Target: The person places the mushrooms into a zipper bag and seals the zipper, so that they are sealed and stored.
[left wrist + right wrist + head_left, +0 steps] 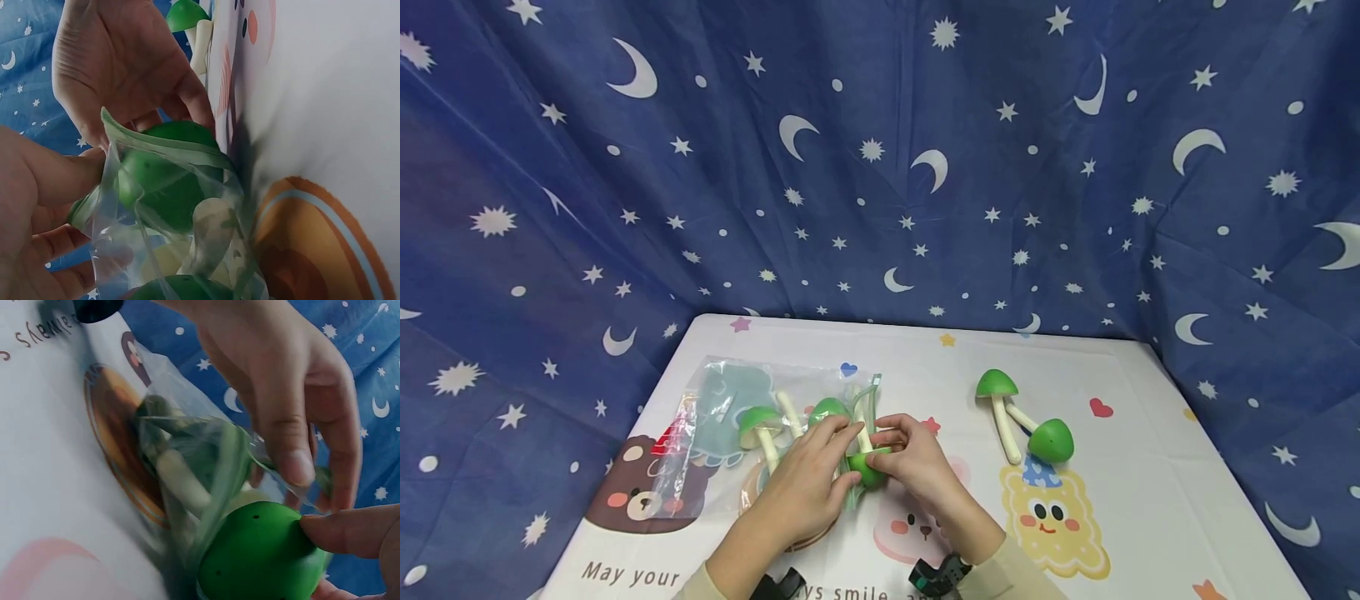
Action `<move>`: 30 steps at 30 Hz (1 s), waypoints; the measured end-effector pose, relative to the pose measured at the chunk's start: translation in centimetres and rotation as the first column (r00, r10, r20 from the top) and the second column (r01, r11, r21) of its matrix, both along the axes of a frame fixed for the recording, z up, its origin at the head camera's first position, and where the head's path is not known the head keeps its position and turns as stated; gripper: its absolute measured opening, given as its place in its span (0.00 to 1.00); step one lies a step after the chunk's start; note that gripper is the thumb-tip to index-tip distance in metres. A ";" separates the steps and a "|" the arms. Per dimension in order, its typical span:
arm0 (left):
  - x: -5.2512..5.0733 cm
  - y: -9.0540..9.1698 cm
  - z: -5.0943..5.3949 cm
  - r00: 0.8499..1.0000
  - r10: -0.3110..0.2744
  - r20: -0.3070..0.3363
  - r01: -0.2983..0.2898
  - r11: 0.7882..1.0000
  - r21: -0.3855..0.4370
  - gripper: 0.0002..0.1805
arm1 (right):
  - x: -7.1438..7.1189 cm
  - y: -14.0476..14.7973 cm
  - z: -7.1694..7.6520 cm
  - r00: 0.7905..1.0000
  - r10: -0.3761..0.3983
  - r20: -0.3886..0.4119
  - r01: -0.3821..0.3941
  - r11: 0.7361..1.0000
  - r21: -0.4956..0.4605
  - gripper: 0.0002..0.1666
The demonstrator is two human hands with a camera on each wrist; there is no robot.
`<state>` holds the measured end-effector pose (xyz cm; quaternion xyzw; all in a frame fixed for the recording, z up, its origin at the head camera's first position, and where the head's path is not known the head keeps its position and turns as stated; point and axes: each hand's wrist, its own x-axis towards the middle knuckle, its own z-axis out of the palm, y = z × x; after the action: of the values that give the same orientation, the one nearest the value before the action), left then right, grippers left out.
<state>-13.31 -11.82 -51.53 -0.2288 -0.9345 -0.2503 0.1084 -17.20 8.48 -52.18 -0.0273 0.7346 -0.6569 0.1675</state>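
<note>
A clear zip bag [673,479] with a green-tinted rim lies on the left half of the table. Inside it are several toy mushrooms with green caps and pale stems, one cap [760,427] showing through the plastic. My left hand [808,471] pinches the bag's rim, which gapes in the left wrist view. At that mouth, my right hand [917,462] grips a green-capped mushroom [262,550] by its cap, thumb and fingers on either side. Its stem points into the bag, and the cap is partly within the opening.
Two more green-capped mushrooms lie to the right on the table, one cap [996,383] farther back and the other [1051,442] nearer, their stems touching or crossing. The white tablecloth [1180,500] has cartoon prints. A blue star-patterned curtain [880,192] hangs behind the table.
</note>
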 end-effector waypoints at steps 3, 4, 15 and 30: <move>-0.1 0.0 0.1 1.000 0.001 0.004 -0.001 1.000 -0.014 0.37 | -0.2 -0.5 -0.3 1.000 0.007 0.001 -0.007 1.000 0.016 0.37; -0.2 -0.1 0.1 1.000 0.000 -0.003 0.000 1.000 -0.017 0.37 | -0.2 -0.7 -0.4 1.000 0.004 0.003 -0.004 1.000 0.016 0.36; -0.7 -0.3 0.1 1.000 -0.025 -0.005 0.025 1.000 -0.005 0.37 | -0.8 -1.8 -1.4 0.995 -0.033 0.097 0.048 0.987 -0.153 0.35; -1.2 -0.7 0.1 1.000 -0.026 -0.008 0.026 1.000 -0.016 0.38 | -1.0 -1.5 -2.2 0.995 0.049 0.090 -0.031 0.981 -0.192 0.37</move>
<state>-14.49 -12.51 -51.48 -0.2425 -0.9330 -0.2435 0.1071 -18.20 7.03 -54.37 -0.0271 0.6590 -0.7212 0.2117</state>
